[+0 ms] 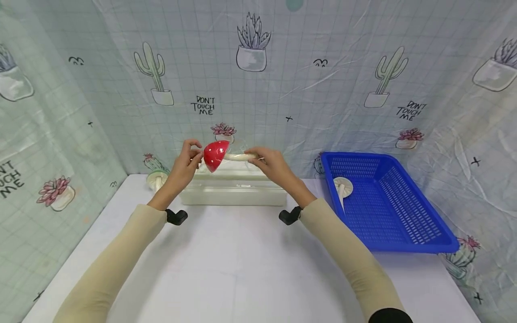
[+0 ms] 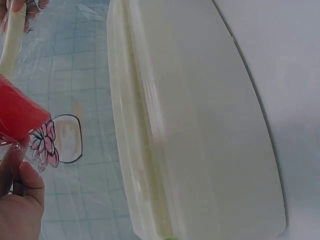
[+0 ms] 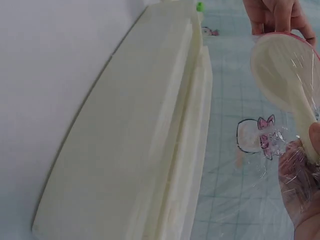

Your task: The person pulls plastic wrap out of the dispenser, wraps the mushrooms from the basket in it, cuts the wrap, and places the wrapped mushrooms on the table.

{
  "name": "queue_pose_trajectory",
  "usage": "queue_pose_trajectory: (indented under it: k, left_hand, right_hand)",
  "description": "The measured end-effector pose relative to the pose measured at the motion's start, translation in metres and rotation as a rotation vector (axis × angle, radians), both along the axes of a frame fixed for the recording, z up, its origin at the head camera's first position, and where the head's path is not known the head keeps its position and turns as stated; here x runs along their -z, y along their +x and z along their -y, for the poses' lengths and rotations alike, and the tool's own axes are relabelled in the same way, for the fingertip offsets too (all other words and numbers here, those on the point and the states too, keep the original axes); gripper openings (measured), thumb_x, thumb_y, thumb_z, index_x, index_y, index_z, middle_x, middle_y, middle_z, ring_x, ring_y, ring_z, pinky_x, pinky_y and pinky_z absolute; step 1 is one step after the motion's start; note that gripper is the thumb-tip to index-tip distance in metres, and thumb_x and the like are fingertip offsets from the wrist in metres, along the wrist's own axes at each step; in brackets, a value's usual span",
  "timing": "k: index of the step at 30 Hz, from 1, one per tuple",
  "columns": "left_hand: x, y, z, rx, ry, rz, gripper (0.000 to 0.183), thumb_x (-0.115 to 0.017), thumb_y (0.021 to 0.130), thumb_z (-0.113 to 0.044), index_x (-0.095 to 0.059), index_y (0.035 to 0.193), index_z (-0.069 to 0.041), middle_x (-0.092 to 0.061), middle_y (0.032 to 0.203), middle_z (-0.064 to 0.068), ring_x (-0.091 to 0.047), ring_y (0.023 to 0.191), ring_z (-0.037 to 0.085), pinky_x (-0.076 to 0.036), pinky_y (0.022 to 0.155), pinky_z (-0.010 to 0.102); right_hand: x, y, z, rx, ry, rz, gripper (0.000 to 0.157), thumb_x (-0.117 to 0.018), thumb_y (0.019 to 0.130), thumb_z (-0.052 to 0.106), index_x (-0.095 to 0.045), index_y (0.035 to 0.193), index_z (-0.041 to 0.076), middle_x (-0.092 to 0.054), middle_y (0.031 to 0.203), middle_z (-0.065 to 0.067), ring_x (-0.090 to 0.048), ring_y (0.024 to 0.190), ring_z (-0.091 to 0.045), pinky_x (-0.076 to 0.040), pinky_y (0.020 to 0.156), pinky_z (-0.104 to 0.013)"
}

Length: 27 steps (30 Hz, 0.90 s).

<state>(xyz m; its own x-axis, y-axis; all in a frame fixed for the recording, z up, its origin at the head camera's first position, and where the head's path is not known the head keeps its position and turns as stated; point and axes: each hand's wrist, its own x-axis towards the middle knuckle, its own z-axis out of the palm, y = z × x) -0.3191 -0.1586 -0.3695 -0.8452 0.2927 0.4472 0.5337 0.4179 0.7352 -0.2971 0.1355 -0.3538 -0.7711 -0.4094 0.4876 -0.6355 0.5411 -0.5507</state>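
Held level above the long cream box (image 1: pixel 234 194) is an ornamental mushroom (image 1: pixel 215 155), its red cap dotted white and its stem cream. Clear plastic film (image 3: pixel 260 182) clings around it and spreads behind the stem in the right wrist view. My left hand (image 1: pixel 186 162) is at the cap's outer side, thumb and finger pinching the wrapped edge there. With thumb and fingers, my right hand (image 1: pixel 274 165) grips the stem's far end through crinkled film. Seen from the right wrist, the cap's hollow cream underside (image 3: pixel 277 65) faces the camera.
A blue basket (image 1: pixel 404 211) stands at the right with another mushroom (image 1: pixel 343 186) inside. Behind my left wrist, a green-rimmed mushroom (image 1: pixel 156 179) lies beside the box. The white table (image 1: pixel 234 269) meets a cactus-printed cloth (image 1: pixel 258 89) at its back and sides.
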Motion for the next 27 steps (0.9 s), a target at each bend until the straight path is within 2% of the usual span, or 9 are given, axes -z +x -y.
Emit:
queue_pose_trajectory:
  k: [4,8,11,15,17,22,27]
  left_hand:
    - [-0.001,-0.007,-0.003,-0.042,0.026,0.001,0.023,-0.047,0.109,-0.016,-0.043,0.128,-0.003,-0.067,0.109,0.023,-0.054,0.091,0.039,-0.047,0.071,0.024]
    - [-0.008,-0.012,-0.008,-0.063,0.058,-0.025,0.024,-0.048,0.109,-0.016,-0.038,0.123,0.000,-0.068,0.102,0.025,-0.054,0.087,0.033,-0.045,0.073,0.024]
    - [-0.014,-0.013,-0.011,-0.076,0.059,-0.038,0.016,-0.046,0.109,-0.011,-0.036,0.114,0.000,-0.064,0.096,0.024,-0.055,0.087,0.028,-0.047,0.075,0.025]
    - [-0.019,-0.014,-0.015,-0.080,0.074,-0.035,0.003,-0.042,0.107,-0.001,-0.042,0.107,0.001,-0.061,0.094,0.021,-0.059,0.091,0.035,-0.052,0.078,0.033]
    - [-0.020,-0.014,-0.016,-0.081,0.084,-0.040,0.005,-0.040,0.106,0.003,-0.045,0.106,0.003,-0.060,0.094,0.021,-0.059,0.090,0.038,-0.053,0.078,0.032]
    - [-0.025,-0.017,-0.018,-0.081,0.104,-0.067,0.009,-0.040,0.105,0.005,-0.049,0.105,0.005,-0.059,0.093,0.020,-0.060,0.087,0.034,-0.050,0.074,0.019]
    - [-0.033,-0.017,-0.017,-0.077,0.108,-0.085,0.009,-0.040,0.105,0.004,-0.049,0.106,0.006,-0.061,0.094,0.020,-0.062,0.087,0.027,-0.051,0.076,0.017]
  right_hand:
    - [-0.003,-0.007,-0.001,0.007,0.001,0.032,0.030,-0.065,0.100,0.014,-0.068,0.129,0.005,-0.071,0.122,-0.011,-0.072,0.104,-0.026,-0.059,0.089,-0.034]
    - [-0.007,-0.009,-0.002,0.015,0.003,0.040,0.030,-0.065,0.100,0.015,-0.068,0.129,0.006,-0.072,0.121,-0.011,-0.071,0.105,-0.026,-0.059,0.089,-0.035]
    - [-0.011,-0.009,-0.002,0.024,0.006,0.031,0.030,-0.066,0.100,0.016,-0.069,0.128,0.007,-0.072,0.118,-0.010,-0.071,0.105,-0.026,-0.058,0.089,-0.035]
    - [-0.014,-0.010,-0.002,0.035,0.002,0.022,0.030,-0.066,0.099,0.016,-0.069,0.128,0.007,-0.073,0.115,-0.010,-0.071,0.104,-0.025,-0.059,0.087,-0.035]
    - [-0.016,-0.010,-0.002,0.036,-0.003,0.021,0.030,-0.067,0.099,0.016,-0.069,0.128,0.007,-0.073,0.115,-0.010,-0.071,0.104,-0.024,-0.059,0.087,-0.034]
    - [-0.022,-0.011,-0.003,0.034,-0.019,0.003,0.029,-0.068,0.098,0.014,-0.070,0.126,0.006,-0.073,0.114,-0.011,-0.072,0.100,-0.024,-0.059,0.086,-0.033]
    - [-0.030,-0.012,-0.003,0.021,-0.033,-0.023,0.029,-0.069,0.097,0.012,-0.070,0.124,0.004,-0.073,0.116,-0.012,-0.072,0.100,-0.024,-0.059,0.086,-0.032]
